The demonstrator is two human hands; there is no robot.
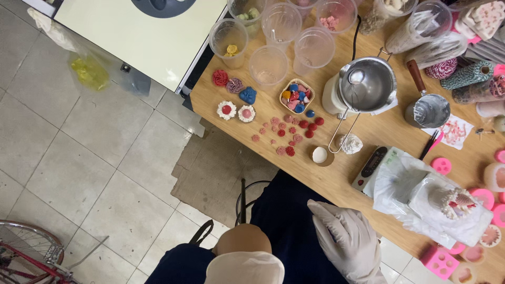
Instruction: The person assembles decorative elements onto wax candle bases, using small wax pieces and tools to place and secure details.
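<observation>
Tiled floor (79, 158) underfoot, wooden surface (394, 131) off to one side, seated view down onto a dark lap cloth (294, 210).

Nearest: gloved left hand (244, 267), mostly cut by the frame edge, bare wrist showing above the cuff. Cannot tell how open its fingers are, nor whether anything is held.

Gloved right hand (344, 239) flat on the lap cloth, fingers (326, 215) loosely spread and relaxed, nothing in them. Probably parked there to keep the gloves clean and off the work.

Just beyond the right fingers, at the surface edge: crumpled white plastic bag (405, 184) around a frilled candle (455, 202), likely wrapped for protection. Digital scale (371, 168) half under the bag, touching it. Pink moulds (439, 260) to the outer side of that hand, along the edge.

Further ahead of the fingers: white disc in a brown cup (320, 154), white rosette (351, 143) just beside it, then scattered red and pink wax bits (289, 134), spread flat, apparently for sorting. Two flower pieces (226, 109) well off toward the left-hand side.

Further still: small bowl (297, 96) of mixed coloured pieces, steel pouring pot (366, 84) on a white base, smaller wooden-handled pot (430, 109) near it.

Farthest from the fingers: clear plastic cups (268, 64) clustered, some with pieces inside, seemingly by colour. Twine spools (465, 75) at the far corner.
</observation>
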